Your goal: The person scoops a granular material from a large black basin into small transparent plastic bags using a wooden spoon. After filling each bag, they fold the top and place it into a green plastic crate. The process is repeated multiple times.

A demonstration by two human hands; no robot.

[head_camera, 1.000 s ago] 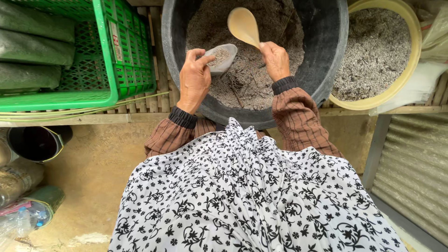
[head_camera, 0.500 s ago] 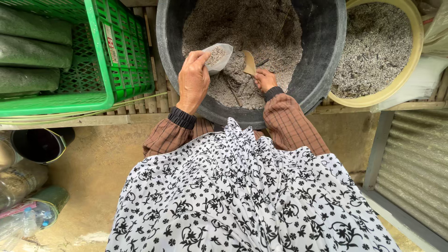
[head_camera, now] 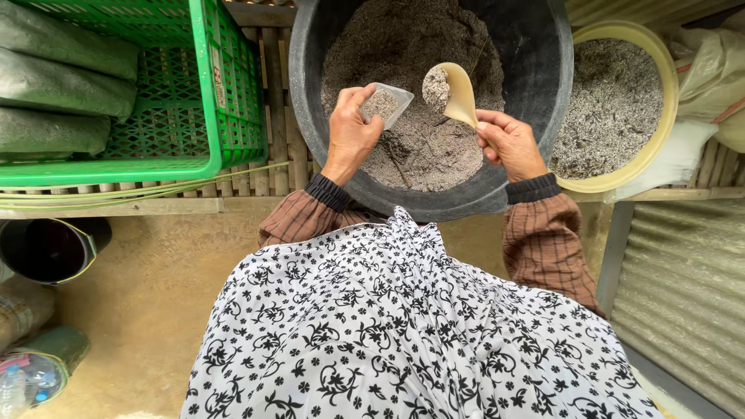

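Spoon (head_camera: 458, 95) is loaded with grey mix, right hand (head_camera: 508, 143) fingers pinching its handle over the black tub (head_camera: 543, 85). Its long axis runs lower-right to upper-left, bowl aimed at the small clear bag (head_camera: 386, 102) pinched by the left hand (head_camera: 349, 136). I'd keep it level, then tip slowly at the mouth.

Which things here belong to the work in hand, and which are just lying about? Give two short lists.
In use:
left hand holding a small clear bag
right hand holding a loaded wooden spoon
black tub of grey grainy mix

Lying about:
green crate of packed bags
yellow basin
black bucket
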